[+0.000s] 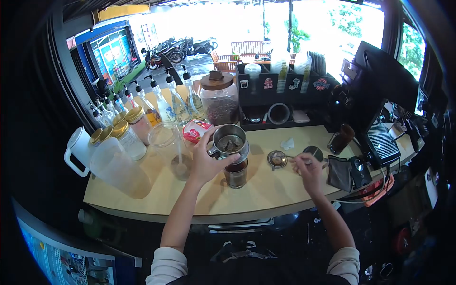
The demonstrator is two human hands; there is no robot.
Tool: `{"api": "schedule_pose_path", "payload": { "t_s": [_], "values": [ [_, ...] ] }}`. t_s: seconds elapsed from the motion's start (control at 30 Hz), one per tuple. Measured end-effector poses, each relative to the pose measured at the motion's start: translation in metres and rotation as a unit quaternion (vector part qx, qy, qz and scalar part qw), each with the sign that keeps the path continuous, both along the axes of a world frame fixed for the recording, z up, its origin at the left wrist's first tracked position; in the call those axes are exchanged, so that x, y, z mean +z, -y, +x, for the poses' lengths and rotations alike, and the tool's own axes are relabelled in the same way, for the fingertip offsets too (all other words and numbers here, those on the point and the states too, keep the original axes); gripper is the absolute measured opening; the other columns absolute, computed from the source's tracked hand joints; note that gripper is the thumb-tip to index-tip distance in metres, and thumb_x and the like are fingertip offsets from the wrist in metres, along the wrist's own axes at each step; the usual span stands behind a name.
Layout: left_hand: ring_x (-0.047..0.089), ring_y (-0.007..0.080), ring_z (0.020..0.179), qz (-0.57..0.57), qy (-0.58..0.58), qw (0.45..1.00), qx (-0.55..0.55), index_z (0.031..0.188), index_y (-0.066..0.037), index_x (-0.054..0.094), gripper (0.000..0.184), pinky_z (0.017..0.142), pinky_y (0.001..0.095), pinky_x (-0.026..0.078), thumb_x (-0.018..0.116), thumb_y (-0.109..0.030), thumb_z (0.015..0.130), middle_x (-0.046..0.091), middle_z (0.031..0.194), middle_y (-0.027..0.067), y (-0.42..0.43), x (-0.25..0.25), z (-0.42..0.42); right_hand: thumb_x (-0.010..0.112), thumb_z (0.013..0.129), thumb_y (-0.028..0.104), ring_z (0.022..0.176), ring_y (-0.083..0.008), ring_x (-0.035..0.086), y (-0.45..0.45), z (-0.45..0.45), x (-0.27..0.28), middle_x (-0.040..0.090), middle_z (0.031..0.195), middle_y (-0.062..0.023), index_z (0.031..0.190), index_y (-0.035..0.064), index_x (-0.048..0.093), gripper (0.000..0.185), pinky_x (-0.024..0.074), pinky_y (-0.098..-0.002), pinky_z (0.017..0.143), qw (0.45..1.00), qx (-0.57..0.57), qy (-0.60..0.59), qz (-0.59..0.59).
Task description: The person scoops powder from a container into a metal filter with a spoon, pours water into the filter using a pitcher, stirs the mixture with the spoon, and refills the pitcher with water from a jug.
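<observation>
My left hand [209, 161] grips a stainless steel cup [230, 137] with a little dark residue inside. The steel cup is held over a clear cup [236, 176] on the counter, which has something dark near its top. My right hand [309, 173] has its fingers curled in a pinch at the thin handle of a small round metal strainer [277, 160]. The strainer is low over the counter, and I cannot tell whether it touches. Just beyond my right fingers lies a dark round disc [314, 152].
Clear plastic jugs [118, 168] and several pump bottles [161, 102] line the left. A wooden-lidded jar [219, 102] and black cup organizer [285, 85] stand behind. To the right are a brown glass mug [343, 138], grey cloth [339, 172] and an espresso machine [380, 142].
</observation>
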State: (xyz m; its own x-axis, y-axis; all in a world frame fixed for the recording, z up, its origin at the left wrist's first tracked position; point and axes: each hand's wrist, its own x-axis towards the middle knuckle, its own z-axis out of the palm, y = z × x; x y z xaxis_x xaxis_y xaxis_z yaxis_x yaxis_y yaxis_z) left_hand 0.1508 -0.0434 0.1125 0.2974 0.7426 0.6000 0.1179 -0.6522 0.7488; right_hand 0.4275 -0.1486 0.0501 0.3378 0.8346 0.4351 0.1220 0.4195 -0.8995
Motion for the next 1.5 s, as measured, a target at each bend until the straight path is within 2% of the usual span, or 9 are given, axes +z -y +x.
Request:
{"api": "schedule_pose_path", "payload": {
  "t_s": [0.3, 0.5, 0.73, 0.83, 1.0, 1.1, 1.17, 1.37, 1.5],
  "values": [
    [0.057, 0.02, 0.108, 0.001, 0.008, 0.999, 0.031, 0.124, 0.0, 0.048, 0.075, 0.096, 0.0338, 0.044, 0.085, -0.018, 0.062, 0.06, 0.114, 0.0118, 0.003, -0.023, 0.008, 0.062, 0.083, 0.001, 0.067, -0.0237, 0.061, 0.008, 0.0, -0.065, 0.061, 0.082, -0.0142, 0.094, -0.0034, 0.062, 0.012, 0.0475, -0.0312, 0.062, 0.941, -0.134, 0.304, 0.068],
    [0.057, 0.0212, 0.108, -0.008, 0.029, 0.998, 0.057, 0.124, 0.002, 0.048, 0.079, 0.096, 0.0342, 0.044, 0.086, -0.023, 0.06, 0.06, 0.114, 0.0134, 0.005, -0.03, 0.012, 0.059, 0.08, -0.003, 0.069, -0.0308, 0.056, 0.014, -0.003, -0.067, 0.054, 0.08, -0.0156, 0.093, -0.0031, 0.058, 0.013, 0.0457, -0.0365, 0.062, 0.955, -0.059, 0.286, -0.06],
    [0.057, 0.0206, 0.108, -0.012, 0.046, 0.997, 0.053, 0.123, 0.002, 0.048, 0.077, 0.096, 0.0336, 0.044, 0.086, -0.02, 0.061, 0.059, 0.114, 0.0122, 0.006, -0.031, 0.015, 0.061, 0.079, 0.0, 0.077, -0.0316, 0.057, 0.016, -0.001, -0.067, 0.054, 0.092, -0.0159, 0.096, -0.0009, 0.058, 0.017, 0.0465, -0.0378, 0.068, 0.937, -0.051, 0.344, -0.026],
    [0.057, 0.02, 0.108, -0.015, 0.058, 0.998, 0.03, 0.124, 0.001, 0.047, 0.076, 0.096, 0.0334, 0.044, 0.085, -0.018, 0.061, 0.059, 0.114, 0.0116, 0.007, -0.03, 0.015, 0.062, 0.078, -0.001, 0.086, -0.0317, 0.057, 0.024, 0.003, -0.049, 0.054, 0.1, -0.0154, 0.098, 0.0004, 0.058, 0.02, 0.0461, -0.0391, 0.074, 0.926, -0.092, 0.363, 0.046],
    [0.057, 0.0198, 0.108, -0.018, 0.052, 0.998, 0.018, 0.125, 0.001, 0.046, 0.077, 0.096, 0.0333, 0.044, 0.085, -0.017, 0.061, 0.058, 0.116, 0.0111, 0.007, -0.03, 0.011, 0.06, 0.079, 0.0, 0.096, -0.0326, 0.053, 0.021, 0.06, -0.028, 0.053, 0.108, -0.0193, 0.102, 0.0015, 0.058, 0.023, 0.0433, -0.0402, 0.08, 0.845, -0.337, 0.396, 0.127],
    [0.056, 0.0201, 0.109, -0.014, 0.055, 0.998, 0.007, 0.126, 0.0, 0.045, 0.078, 0.097, 0.0334, 0.044, 0.085, -0.016, 0.061, 0.058, 0.117, 0.0111, 0.007, -0.03, 0.009, 0.055, 0.088, 0.006, 0.087, -0.025, 0.056, 0.005, 0.102, -0.058, 0.056, 0.097, -0.0148, 0.097, 0.0007, 0.057, 0.011, 0.0437, -0.0344, 0.076, 0.885, -0.358, 0.295, 0.035],
    [0.055, 0.0204, 0.111, 0.0, 0.046, 0.999, 0.003, 0.127, 0.0, 0.045, 0.079, 0.098, 0.0337, 0.043, 0.085, -0.017, 0.061, 0.057, 0.118, 0.0111, 0.004, -0.033, 0.006, 0.047, 0.096, 0.012, 0.072, -0.0117, 0.049, 0.004, 0.117, -0.076, 0.052, 0.082, -0.0037, 0.094, 0.0016, 0.053, 0.012, 0.042, -0.0264, 0.07, 0.974, -0.173, 0.101, -0.108],
    [0.053, 0.0209, 0.113, -0.015, 0.047, 0.999, 0.0, 0.126, -0.001, 0.046, 0.079, 0.099, 0.035, 0.041, 0.086, -0.02, 0.06, 0.057, 0.118, 0.0114, 0.004, -0.03, 0.006, 0.047, 0.097, 0.016, 0.068, -0.009, 0.048, 0.002, 0.094, -0.076, 0.048, 0.074, 0.0001, 0.085, 0.0063, 0.047, 0.016, 0.0408, -0.0246, 0.066, 0.987, -0.074, -0.14, 0.006],
    [0.054, 0.0225, 0.113, 0.002, 0.039, 0.999, 0.003, 0.123, -0.001, 0.049, 0.078, 0.098, 0.036, 0.041, 0.086, -0.025, 0.059, 0.058, 0.117, 0.0119, -0.002, -0.035, 0.004, 0.049, 0.097, 0.015, 0.065, -0.0083, 0.049, -0.005, 0.079, -0.059, 0.049, 0.071, 0.0005, 0.08, 0.008, 0.045, 0.019, 0.0408, -0.0249, 0.066, 0.987, -0.086, -0.135, 0.018]
  ]
}}
